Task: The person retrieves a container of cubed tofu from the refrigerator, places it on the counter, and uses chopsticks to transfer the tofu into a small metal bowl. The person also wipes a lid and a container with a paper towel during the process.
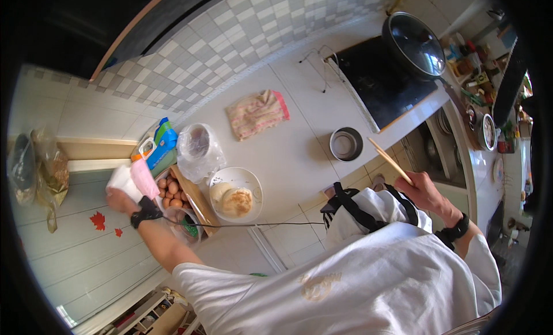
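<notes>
At the left, my left hand (pixel 122 201) is closed on a white and pink soft pack (pixel 144 178), slightly blurred, above a box of brown eggs (pixel 173 188). My right hand (pixel 421 190) grips a pair of wooden chopsticks (pixel 391 161), whose tips point up and left towards a small round metal bowl (pixel 345 143) near the counter's edge. Beside the eggs, a white plate (pixel 258 192) holds two round flatbreads (pixel 237 202), one browned on top. A clear plastic bag (pixel 201 151) with something round inside lies behind the plate.
A folded pink and beige cloth (pixel 258 114) lies on the counter. Behind the bowl is a black cooktop (pixel 380 82) bearing a lidded pan (pixel 413 45), with a wire rack (pixel 322 67) beside it. A blue packet (pixel 163 142) stands near the wall. A dark cable crosses before me.
</notes>
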`<state>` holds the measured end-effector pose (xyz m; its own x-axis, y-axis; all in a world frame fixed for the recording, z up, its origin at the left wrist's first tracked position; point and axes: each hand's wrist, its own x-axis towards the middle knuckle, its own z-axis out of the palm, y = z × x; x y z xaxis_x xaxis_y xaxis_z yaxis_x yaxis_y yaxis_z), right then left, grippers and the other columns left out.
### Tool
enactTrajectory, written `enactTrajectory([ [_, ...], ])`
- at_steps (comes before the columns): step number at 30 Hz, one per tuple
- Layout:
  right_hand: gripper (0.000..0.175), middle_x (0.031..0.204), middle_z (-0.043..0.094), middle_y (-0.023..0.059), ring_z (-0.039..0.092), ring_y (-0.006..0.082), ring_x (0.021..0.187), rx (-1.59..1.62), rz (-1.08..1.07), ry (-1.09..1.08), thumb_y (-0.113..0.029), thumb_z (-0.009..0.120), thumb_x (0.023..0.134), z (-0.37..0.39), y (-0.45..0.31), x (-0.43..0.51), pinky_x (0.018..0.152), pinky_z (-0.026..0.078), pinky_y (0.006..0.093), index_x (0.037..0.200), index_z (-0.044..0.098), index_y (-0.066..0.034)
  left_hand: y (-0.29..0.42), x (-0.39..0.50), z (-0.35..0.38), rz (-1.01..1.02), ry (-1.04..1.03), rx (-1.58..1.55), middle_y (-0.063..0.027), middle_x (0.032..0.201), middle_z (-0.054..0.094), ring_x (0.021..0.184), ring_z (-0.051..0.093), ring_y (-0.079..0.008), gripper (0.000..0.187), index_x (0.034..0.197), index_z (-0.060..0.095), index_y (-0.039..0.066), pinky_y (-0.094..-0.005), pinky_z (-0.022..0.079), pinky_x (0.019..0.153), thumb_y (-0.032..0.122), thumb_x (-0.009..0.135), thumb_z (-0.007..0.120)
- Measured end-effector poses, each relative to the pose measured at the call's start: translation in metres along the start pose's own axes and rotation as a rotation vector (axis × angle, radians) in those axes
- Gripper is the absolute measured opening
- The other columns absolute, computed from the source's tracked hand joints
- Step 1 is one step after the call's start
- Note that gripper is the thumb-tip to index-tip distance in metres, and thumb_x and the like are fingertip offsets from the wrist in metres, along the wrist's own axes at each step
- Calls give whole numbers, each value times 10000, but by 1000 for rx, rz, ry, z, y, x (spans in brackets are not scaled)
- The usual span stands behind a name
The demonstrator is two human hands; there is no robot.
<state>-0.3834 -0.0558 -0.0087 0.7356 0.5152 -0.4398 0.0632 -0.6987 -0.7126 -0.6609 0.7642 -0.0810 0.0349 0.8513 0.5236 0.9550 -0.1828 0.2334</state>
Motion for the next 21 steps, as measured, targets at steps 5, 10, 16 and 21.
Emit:
enactTrajectory([
  [5,220,696,583,108,520,168,579,58,-47,-101,-158,592,893,4,4,9,535,406,336,1024,530,6,39,15,-84,-223,16,-249,-196,1035,611,883,596,-322,490,1067,590,-31,-424,473,768,410,866,518],
  [10,177,668,471,71,466,166,602,258,-105,-160,-133,464,948,11,-15,21,571,404,319,1088,455,-24,130,-163,-179,-109,-357,-1074,-163,1255,510,1153,467,-256,466,1210,537,-19,-428,321,1015,326,900,490],
  [16,197,659,463,143,460,257,601,343,-346,-371,-212,429,978,40,-64,27,576,401,392,1019,429,-19,262,-426,-288,-528,-1123,-2186,-90,1460,315,1332,309,-265,662,1432,249,81,-451,210,1108,509,944,376],
  [21,246,736,544,164,478,312,625,391,-484,-380,-248,406,986,40,-58,2,591,412,416,1017,442,-7,328,-476,-308,-72,-1466,-2493,-20,877,518,717,488,-88,533,1416,271,80,-192,421,685,370,982,383],
])
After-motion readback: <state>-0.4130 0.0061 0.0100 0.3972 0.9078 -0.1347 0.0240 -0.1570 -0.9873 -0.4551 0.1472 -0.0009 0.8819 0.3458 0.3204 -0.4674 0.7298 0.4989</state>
